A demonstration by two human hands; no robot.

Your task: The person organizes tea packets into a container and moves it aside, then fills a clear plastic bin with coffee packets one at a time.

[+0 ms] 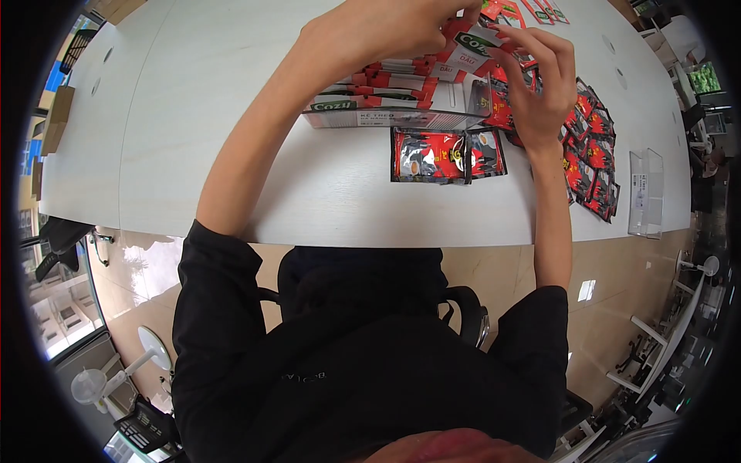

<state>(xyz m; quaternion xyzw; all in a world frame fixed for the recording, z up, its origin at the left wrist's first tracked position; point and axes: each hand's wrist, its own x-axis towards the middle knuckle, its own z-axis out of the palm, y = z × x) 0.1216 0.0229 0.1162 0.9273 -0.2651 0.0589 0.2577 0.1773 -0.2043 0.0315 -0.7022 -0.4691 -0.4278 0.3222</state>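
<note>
Your left hand [386, 31] and right hand [540, 85] are both pinching a Cozy sachet [475, 48] above the clear tray [401, 116], its long axis tilting across the worktop [231, 154]. Red coffee packets [590, 154] are crowding your right.

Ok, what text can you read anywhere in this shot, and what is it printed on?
"Cozy": on the packet held in both hands.
"Cozy": on a packet in the clear tray.
"DÂU": apparently, on a red-and-white packet; blurred.
Red-and-black sachets: print unreadable.
Tray's front label and clear stand: too small.
</note>
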